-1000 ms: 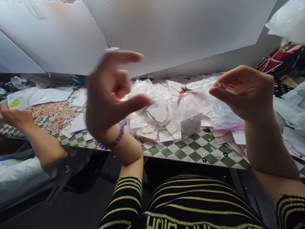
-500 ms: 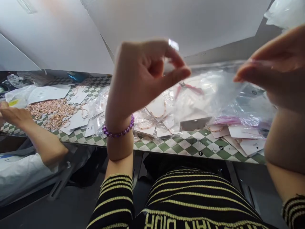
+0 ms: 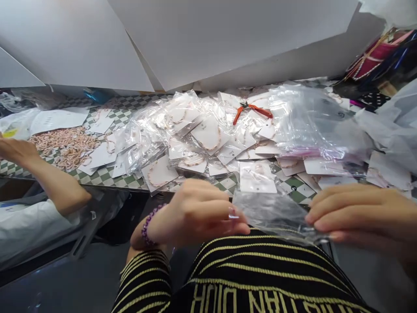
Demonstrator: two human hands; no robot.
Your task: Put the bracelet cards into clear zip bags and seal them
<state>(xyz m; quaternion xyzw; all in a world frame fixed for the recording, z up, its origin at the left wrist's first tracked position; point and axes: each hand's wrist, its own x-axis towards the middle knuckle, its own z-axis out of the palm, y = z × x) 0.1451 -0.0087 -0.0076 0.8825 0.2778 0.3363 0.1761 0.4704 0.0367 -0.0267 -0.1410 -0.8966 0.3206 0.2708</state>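
Both my hands are low, near my lap, at the table's near edge. My right hand (image 3: 358, 213) pinches one end of a clear plastic bag (image 3: 273, 213) with its fingers pressed together. The fingers of my left hand (image 3: 198, 211), which wears a purple bead bracelet (image 3: 148, 221), are closed at the bag's other end. A white card (image 3: 257, 177) lies just beyond the bag on the green checked table (image 3: 293, 184).
A heap of bagged cards with bracelets (image 3: 202, 134) covers the table's middle, with orange pliers (image 3: 252, 109) on top. A stack of clear bags (image 3: 312, 126) lies at the right. Loose pinkish chains (image 3: 61, 143) lie at the left by another person's arm (image 3: 39, 169).
Both my hands have dropped from face height to my lap with the clear bag. The view has tilted, so more of the table shows.
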